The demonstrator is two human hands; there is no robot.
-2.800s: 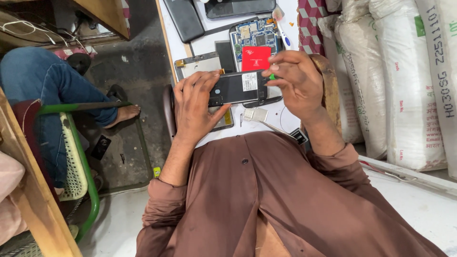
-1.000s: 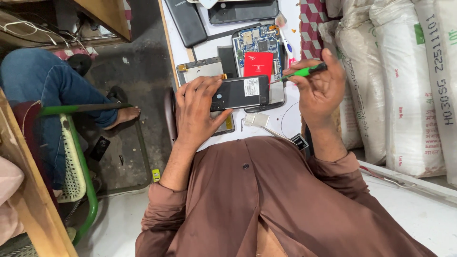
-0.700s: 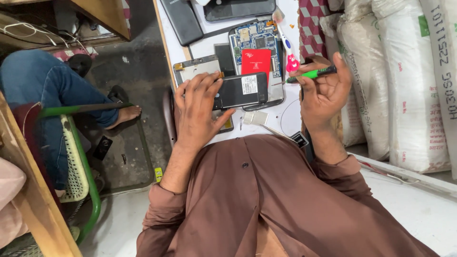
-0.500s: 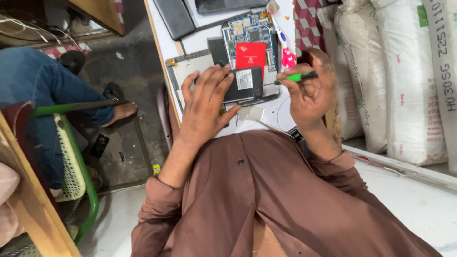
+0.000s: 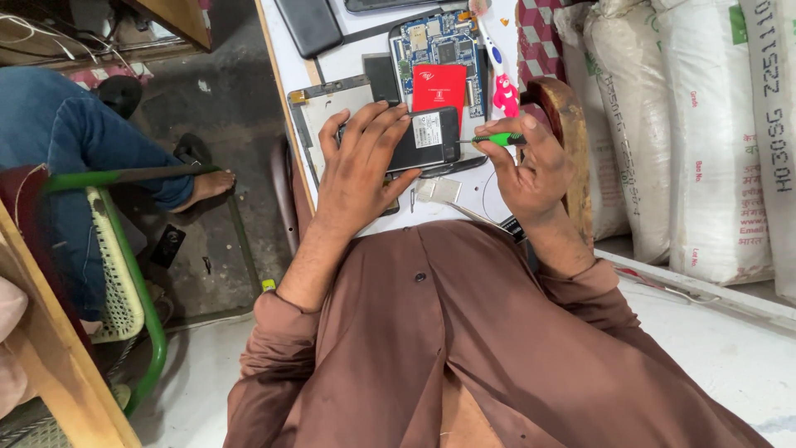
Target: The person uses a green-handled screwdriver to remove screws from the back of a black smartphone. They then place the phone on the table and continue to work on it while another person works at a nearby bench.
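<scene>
Green-handled screwdriver (image 5: 496, 139), pinched in your right hand (image 5: 531, 170), has its tip at the black phone (image 5: 424, 139), frame centre-top. Your left hand (image 5: 358, 162) lies spread on it. A slip could gouge the red battery (image 5: 439, 85) or the exposed circuit board (image 5: 431, 41).

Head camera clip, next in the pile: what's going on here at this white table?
A person in a brown shirt works on a dark phone lying on the white table. The left hand presses it flat. The right hand holds a green screwdriver with its tip at the phone's edge. An opened tablet's circuit board with a red battery lies just beyond. Another person's leg in jeans shows at left.
</scene>
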